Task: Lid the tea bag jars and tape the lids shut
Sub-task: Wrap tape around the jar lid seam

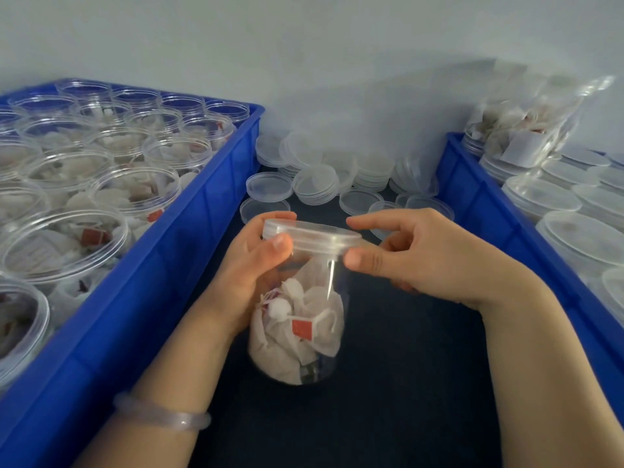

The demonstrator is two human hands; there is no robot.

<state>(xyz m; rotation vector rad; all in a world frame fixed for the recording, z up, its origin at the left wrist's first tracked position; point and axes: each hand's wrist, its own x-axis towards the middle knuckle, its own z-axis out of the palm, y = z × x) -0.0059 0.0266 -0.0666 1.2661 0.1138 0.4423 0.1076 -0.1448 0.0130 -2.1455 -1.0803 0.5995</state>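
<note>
Dark table top (388, 383): a bare strip runs from 6 to 12 o'clock between two crates.
Left blue plastic crate (189, 211), 9 o'clock: holds open clear jars of tea bags.
Right blue plastic crate (479, 197), 3 o'clock: holds lidded jars.
Heap of loose translucent lids (317, 184), 12 o'clock.
Clear cylindrical plastic jar (304, 332), centre: contains white tea bags with red tags. Its base is blurred.
Left hand (250, 271): curled round the jar's neck from 9 o'clock.
Right hand (422, 258): thumb and forefinger pinch the translucent round lid (314, 236) seated on the jar's mouth.
Clear bangle (162, 413), 7 o'clock.
</note>
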